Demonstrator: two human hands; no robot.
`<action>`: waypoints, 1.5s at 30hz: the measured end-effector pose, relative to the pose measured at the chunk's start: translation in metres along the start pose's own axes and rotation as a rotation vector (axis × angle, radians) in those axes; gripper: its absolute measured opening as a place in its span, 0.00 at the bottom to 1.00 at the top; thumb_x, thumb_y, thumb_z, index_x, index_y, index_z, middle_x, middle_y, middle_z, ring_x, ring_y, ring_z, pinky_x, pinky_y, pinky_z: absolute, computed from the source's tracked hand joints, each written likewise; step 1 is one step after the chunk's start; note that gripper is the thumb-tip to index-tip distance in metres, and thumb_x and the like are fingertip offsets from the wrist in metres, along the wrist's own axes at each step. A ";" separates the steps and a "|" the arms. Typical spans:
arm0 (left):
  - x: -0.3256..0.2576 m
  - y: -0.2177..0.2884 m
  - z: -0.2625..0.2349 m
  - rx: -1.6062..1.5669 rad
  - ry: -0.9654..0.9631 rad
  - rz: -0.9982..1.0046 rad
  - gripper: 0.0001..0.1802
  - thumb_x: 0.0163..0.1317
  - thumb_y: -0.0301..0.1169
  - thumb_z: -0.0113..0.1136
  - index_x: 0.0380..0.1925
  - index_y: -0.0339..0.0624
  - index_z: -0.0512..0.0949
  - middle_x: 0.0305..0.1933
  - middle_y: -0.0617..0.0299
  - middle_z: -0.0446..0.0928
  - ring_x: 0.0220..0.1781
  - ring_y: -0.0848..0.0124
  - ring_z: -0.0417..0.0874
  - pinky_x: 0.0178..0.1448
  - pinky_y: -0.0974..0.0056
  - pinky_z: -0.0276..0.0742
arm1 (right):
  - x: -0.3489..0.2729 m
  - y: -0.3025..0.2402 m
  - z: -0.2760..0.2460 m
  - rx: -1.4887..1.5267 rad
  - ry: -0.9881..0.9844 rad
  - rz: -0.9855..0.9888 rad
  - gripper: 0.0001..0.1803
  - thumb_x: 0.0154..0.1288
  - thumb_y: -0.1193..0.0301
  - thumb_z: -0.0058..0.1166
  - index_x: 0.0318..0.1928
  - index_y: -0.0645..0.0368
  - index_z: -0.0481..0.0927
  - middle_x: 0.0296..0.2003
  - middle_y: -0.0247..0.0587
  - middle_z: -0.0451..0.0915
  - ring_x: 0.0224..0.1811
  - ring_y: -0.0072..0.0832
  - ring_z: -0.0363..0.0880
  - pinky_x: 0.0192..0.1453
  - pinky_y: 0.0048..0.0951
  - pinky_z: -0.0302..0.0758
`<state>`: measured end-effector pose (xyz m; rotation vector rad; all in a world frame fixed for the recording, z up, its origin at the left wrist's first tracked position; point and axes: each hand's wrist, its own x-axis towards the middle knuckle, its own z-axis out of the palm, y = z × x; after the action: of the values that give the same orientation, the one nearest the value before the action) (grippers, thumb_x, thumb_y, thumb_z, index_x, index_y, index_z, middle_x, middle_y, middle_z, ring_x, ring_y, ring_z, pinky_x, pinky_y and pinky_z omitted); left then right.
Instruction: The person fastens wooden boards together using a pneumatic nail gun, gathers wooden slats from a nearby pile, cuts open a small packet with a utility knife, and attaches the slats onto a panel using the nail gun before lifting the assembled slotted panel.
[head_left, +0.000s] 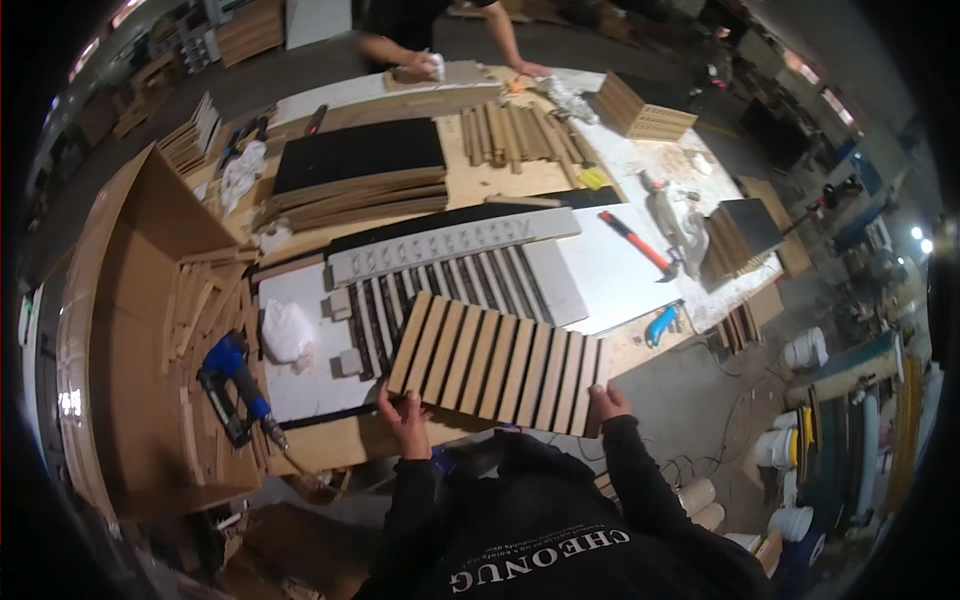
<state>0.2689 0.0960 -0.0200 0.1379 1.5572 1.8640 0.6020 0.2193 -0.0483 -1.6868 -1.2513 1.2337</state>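
Observation:
Between my two hands I hold a slatted wood panel [495, 365], light strips with dark gaps between them, tilted over the table's near edge. My left hand [408, 422] grips its lower left corner, the thumb on the face. At the right end my right hand [608, 403] closes on the edge, fingers partly hidden behind it. Just beyond the panel lies a slotted jig [450, 245] with a pale notched bar and dark-and-light strips. A blue nail gun [240, 385] rests on wood strips left of my left hand.
An open cardboard box [130, 300] stands at the left. Stacked black-topped panels [360, 160] and loose wood strips [515, 135] lie farther back. A red-handled hammer [640, 246] and a blue cutter [661, 326] are at the right. Across the table a person's hand [425, 66] holds a white cloth.

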 end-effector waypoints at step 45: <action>0.053 -0.038 0.243 1.106 -0.093 0.640 0.18 0.60 0.29 0.54 0.46 0.27 0.70 0.38 0.50 0.68 0.34 0.61 0.69 0.39 0.63 0.67 | 0.240 -0.070 -0.143 -0.538 0.470 -0.357 0.39 0.39 0.63 0.66 0.55 0.57 0.67 0.56 0.56 0.63 0.56 0.51 0.62 0.59 0.45 0.62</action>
<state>0.3649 0.3278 -0.0057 1.3056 2.4823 1.1107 0.7371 0.4701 -0.0090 -1.8578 -1.5678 0.2672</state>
